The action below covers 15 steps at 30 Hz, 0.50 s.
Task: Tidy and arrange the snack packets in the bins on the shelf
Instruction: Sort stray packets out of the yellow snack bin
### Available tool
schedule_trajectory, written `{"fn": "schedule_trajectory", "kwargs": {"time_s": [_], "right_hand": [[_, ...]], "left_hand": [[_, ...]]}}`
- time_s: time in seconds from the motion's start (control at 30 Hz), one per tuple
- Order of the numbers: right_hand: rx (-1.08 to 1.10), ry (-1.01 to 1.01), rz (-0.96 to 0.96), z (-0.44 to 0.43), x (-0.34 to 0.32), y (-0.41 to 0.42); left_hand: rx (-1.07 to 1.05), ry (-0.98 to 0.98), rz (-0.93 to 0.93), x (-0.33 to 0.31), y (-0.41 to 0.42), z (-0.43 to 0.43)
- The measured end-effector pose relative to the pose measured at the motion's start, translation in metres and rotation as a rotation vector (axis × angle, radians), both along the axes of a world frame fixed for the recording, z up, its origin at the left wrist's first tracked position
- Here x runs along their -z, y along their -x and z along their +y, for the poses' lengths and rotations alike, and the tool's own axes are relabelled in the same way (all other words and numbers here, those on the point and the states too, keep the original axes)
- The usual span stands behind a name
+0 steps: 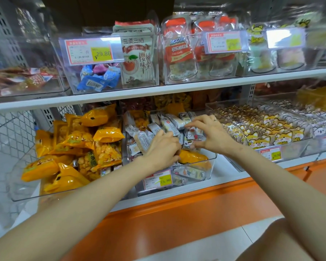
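Both my hands reach into the middle clear bin point(212, 162) on the lower shelf, which is full of small white snack packets point(172, 122). My left hand point(163, 148) lies palm down on the pile with its fingers curled among the packets. My right hand point(208, 133) hovers over the right side of the pile, fingers bent and fingertips pinching small packets point(193, 137). A yellow packet point(191, 157) lies at the front of this bin under my left hand.
A bin of yellow puffed-snack bags point(73, 147) stands to the left, a bin of cat-print packets point(267, 129) to the right. A price tag point(157, 180) marks the middle bin's front. The upper shelf point(120, 95) carries clear bins. An orange ledge point(196, 208) runs below.
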State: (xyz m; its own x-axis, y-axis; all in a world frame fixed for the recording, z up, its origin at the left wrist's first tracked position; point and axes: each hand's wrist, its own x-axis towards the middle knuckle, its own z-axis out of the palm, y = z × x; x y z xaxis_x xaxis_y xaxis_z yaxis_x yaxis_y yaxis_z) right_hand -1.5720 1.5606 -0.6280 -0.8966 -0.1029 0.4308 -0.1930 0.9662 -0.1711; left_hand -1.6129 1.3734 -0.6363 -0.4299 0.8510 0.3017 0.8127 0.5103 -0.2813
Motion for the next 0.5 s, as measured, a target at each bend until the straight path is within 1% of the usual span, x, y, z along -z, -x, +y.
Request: {"fn": "schedule_trajectory", "kwargs": {"time_s": [0.07,0.2,0.37,0.5], "right_hand": [[-0.019,-0.009,-0.021,0.0,0.003,-0.001],[-0.054,0.018,-0.038,0.002,0.007,-0.002],[-0.074,0.147,-0.073,0.005,0.006,0.0],[-0.082,0.281,-0.067,0.008,0.004,0.001]], "left_hand": [[0.033,-0.045,-0.001,0.001,-0.002,-0.001],[0.108,-0.217,-0.017,-0.003,0.005,-0.009],[0.154,-0.292,-0.01,-0.012,0.014,-0.024],[0.188,-0.432,-0.01,-0.021,0.014,-0.031]]}}
